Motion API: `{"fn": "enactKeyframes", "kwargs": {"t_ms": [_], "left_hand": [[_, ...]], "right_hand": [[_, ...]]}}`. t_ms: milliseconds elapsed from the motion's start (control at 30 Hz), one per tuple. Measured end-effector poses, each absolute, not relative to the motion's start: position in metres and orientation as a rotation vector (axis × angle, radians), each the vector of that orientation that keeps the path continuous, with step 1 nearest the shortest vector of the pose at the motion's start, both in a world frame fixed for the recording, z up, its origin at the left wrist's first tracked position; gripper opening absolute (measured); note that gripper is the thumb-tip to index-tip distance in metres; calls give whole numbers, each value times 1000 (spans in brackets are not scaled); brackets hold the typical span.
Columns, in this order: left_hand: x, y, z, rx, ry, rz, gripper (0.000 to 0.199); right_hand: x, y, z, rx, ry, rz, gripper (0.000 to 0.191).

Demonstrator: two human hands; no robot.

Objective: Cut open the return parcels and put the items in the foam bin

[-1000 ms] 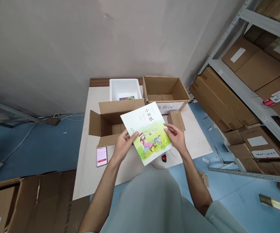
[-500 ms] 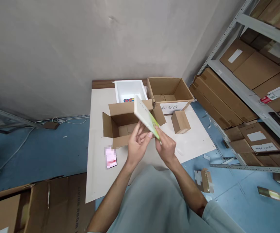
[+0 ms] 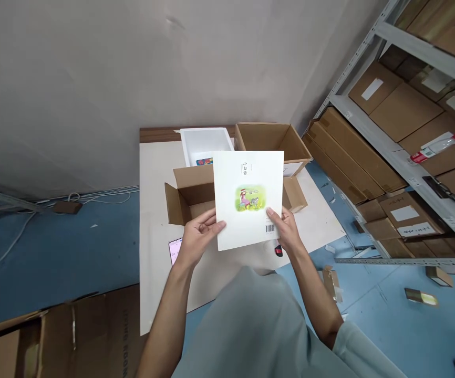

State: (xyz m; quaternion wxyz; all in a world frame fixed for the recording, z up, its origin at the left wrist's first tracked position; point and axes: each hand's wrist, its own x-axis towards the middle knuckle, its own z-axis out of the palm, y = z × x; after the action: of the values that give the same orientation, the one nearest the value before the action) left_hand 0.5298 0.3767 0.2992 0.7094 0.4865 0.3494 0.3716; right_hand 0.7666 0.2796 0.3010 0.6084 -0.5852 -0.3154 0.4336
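A thin white picture book (image 3: 231, 226) is held up over the table, its cover with a small green illustration and a barcode turned towards me. My left hand (image 3: 198, 236) grips its lower left edge, thumb on the front. On the lower right edge my right hand (image 3: 285, 228) is closed, thumb beside the barcode. Behind the book stands an open cardboard box (image 3: 194, 178), partly hidden by it. A phone (image 3: 175, 249) with a lit pink screen lies by my left wrist, partly covered.
At the table's (image 3: 158, 294) back stand a white tub (image 3: 206, 137) with a colourful item inside and a larger open carton (image 3: 262, 131). A small brown box (image 3: 296, 194) sits to the right. Shelving (image 3: 389, 142) with cartons and a bottle (image 3: 436, 148) rises at the right.
The book has turned from edge-on to flat facing me. My hands have moved apart to its two sides. A small black and red object now shows near my right hand.
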Motion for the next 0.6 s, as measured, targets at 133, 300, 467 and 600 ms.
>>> {"fn": "enactKeyframes", "kwargs": {"t_ms": [133, 300, 467, 600], "left_hand": [[535, 374, 301, 1092, 808, 925, 72], [552, 362, 311, 1078, 900, 1065, 70], [584, 337, 314, 1238, 811, 1084, 48], [585, 347, 303, 1310, 652, 804, 61]], "right_hand": [[767, 283, 303, -1428, -823, 897, 59], [749, 288, 308, -1641, -1051, 451, 69], [717, 289, 311, -1555, -1214, 577, 76], [724, 294, 316, -1468, -1022, 666, 54]]}}
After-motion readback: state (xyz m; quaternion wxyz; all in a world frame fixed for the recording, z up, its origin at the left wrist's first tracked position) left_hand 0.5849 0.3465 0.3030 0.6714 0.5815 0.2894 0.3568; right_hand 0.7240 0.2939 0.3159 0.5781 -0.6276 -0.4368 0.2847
